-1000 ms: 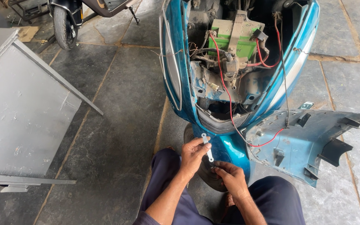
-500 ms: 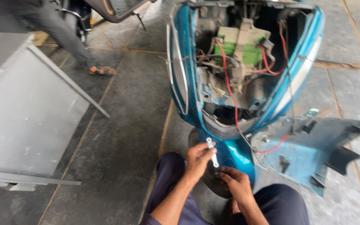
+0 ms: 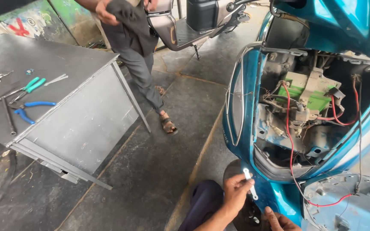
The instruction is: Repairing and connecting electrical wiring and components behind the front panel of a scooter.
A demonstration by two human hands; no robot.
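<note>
**Teal scooter, front panel off, small white bracket in hand**

Head view: teal scooter [image 3: 240, 115] fills the right half of the frame, nose cover removed. Inside the open cavity: a green battery [image 3: 307, 96] upper centre-right, red wires [image 3: 288, 128] looping down from it and trailing toward the lower right. A loose teal body panel [image 3: 343, 201] lies at the lower right corner, touching the scooter's base.

Bottom centre: left hand [image 3: 235, 192] is closed around the lower part of a small white bracket [image 3: 250, 184], fingers pinching it, the piece held upright just against the scooter's lower front edge. Right hand [image 3: 281, 220] sits low at the bottom edge, just beside the bracket's lower end; mostly cut off by the frame, so can't tell whether it's gripping anything. Dark trouser knee [image 3: 202, 203] just left of the hands.

Left side: grey metal table [image 3: 82, 124], tilted in frame. On its top, upper left: green-handled pliers [image 3: 31, 84], blue-handled pliers [image 3: 28, 110], a long metal rod [image 3: 8, 119].

Top centre: another person standing [image 3: 140, 68], grey trousers, sandals, hands holding a dark cloth [image 3: 123, 13]. Behind them, part of a second scooter [image 3: 193, 21], grey-black.

Floor is grey stone slabs [image 3: 150, 171].
</note>
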